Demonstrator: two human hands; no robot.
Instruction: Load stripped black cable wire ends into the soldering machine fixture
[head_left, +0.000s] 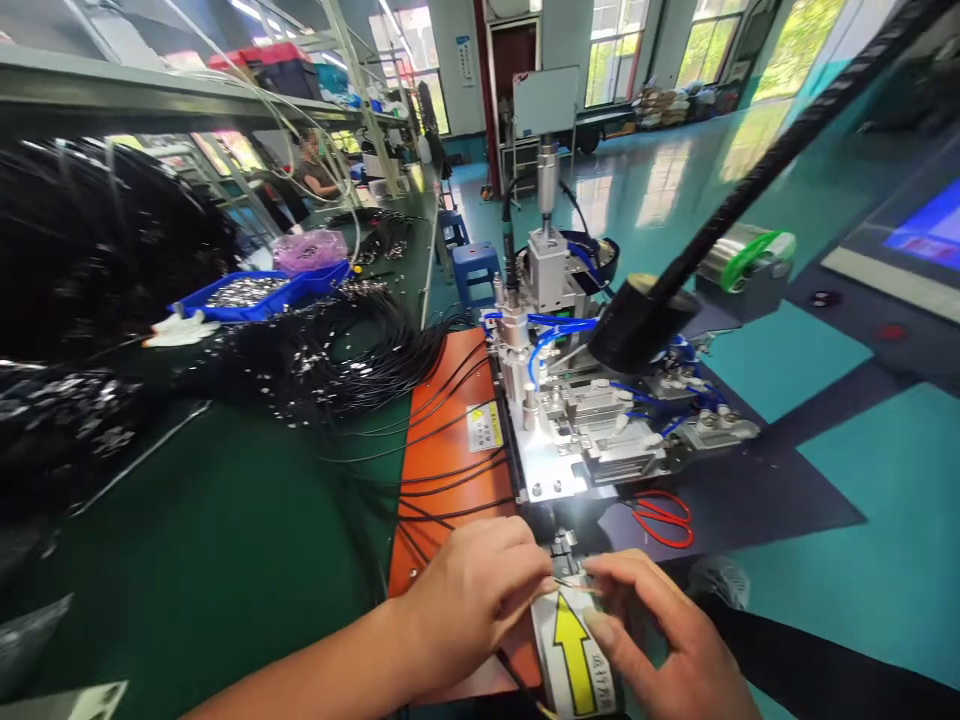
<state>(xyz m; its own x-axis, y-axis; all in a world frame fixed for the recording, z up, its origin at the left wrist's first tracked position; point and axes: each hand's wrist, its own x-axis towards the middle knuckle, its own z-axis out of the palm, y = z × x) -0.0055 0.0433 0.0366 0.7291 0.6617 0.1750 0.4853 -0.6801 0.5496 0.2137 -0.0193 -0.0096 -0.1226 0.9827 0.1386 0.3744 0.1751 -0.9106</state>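
My left hand (487, 580) is closed in a pinch above the front of the machine's metal feed track (574, 650), which bears a yellow arrow label. Between its thumb and fingertips is the end of a black cable, where thin coloured wires (576, 586) stick out to the right. My right hand (667, 630) is at the right side of the track, its thumb and forefinger apart around the wire tips. Just ahead of the fingertips sits a small metal fixture (564, 545). The grip of my left fingers partly hides the cable.
The machine (600, 420) with cylinders and blue tubes stands ahead, beside an orange plate (450, 430) crossed by black cables. Red-handled scissors (664, 520) lie at its right. Cable bundles (322, 350) and a blue tray (255, 292) of small metal parts are left. A black lamp (637, 325) overhangs.
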